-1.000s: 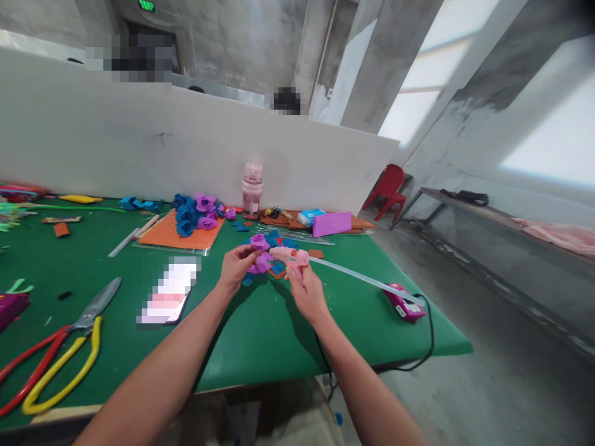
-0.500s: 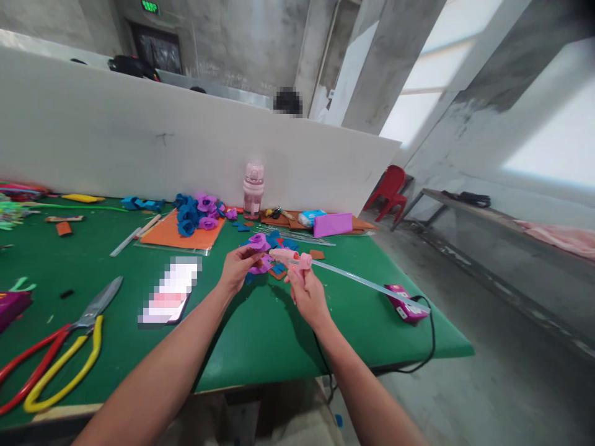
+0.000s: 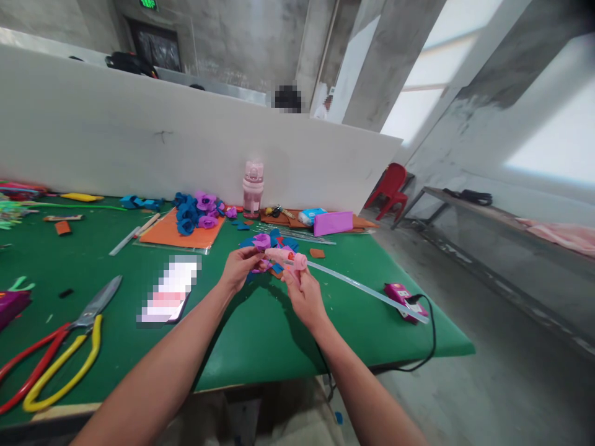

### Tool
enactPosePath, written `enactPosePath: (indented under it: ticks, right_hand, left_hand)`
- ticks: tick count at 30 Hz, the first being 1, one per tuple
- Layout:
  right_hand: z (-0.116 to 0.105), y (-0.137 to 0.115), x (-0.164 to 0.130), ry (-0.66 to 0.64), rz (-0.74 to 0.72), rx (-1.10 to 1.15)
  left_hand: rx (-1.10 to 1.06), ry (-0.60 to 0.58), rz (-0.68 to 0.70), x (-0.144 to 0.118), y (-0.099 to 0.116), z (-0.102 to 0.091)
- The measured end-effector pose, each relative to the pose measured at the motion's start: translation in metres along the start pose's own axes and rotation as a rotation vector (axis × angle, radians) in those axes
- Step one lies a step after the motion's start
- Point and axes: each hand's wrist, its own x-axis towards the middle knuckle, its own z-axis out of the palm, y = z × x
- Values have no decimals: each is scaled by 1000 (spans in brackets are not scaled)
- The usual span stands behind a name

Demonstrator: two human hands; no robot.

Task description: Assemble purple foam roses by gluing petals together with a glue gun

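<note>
My right hand (image 3: pixel 304 296) is closed around the handle of a pink hot glue gun (image 3: pixel 284 256). A long clear glue stick (image 3: pixel 353 283) juts from its back end. The nozzle points left and meets the fingers of my left hand (image 3: pixel 238 267). Those fingers pinch a purple flower (image 3: pixel 261 241), its petals showing just above the fingertips. Whether the nozzle touches the flower I cannot tell. Under and behind the hands lie blue and purple scraps (image 3: pixel 290 243), partly hidden. Farther back, blue and purple flowers (image 3: pixel 188 214) sit in a cluster on an orange sheet (image 3: pixel 160 234).
Red-and-yellow-handled shears (image 3: pixel 88 319) and a phone (image 3: pixel 170 291) lie at left on the green table (image 3: pixel 251 353). A magenta power strip (image 3: pixel 404 301) with a black cord sits at right. A pink bottle (image 3: pixel 253 191) stands before the white partition (image 3: pixel 199 142).
The glue gun has shifted slightly left, bringing its nozzle closer to my left fingers. My left hand has barely moved.
</note>
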Motion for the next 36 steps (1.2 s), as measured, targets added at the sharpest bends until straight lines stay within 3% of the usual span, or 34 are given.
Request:
enactPosePath:
  ticks: [36]
  right_hand:
    - [-1,1,4,-6,-35,1]
  left_hand:
    - [-5,0,15,-3,6,4]
